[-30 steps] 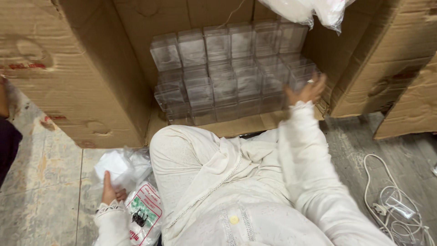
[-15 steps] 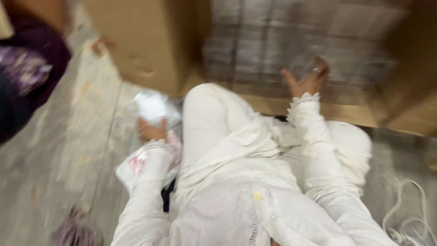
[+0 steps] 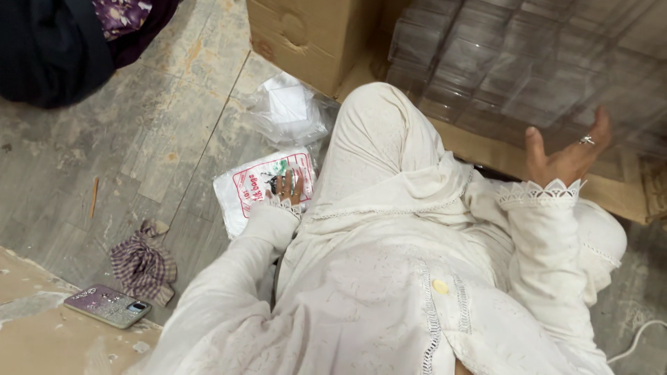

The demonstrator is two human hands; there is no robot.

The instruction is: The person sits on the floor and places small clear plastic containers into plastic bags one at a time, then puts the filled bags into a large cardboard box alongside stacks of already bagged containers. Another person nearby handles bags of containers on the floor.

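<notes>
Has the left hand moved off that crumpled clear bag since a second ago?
Yes. The left hand now rests on the flat white printed packet, nearer the knee, while the crumpled clear bag lies beyond it toward the cardboard box.

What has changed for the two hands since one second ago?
The left hand moved off the crumpled clear bag and down onto the flat printed packet, resting there with no closed grip. The right hand stayed raised and open at the stacked clear boxes, holding nothing.
</notes>
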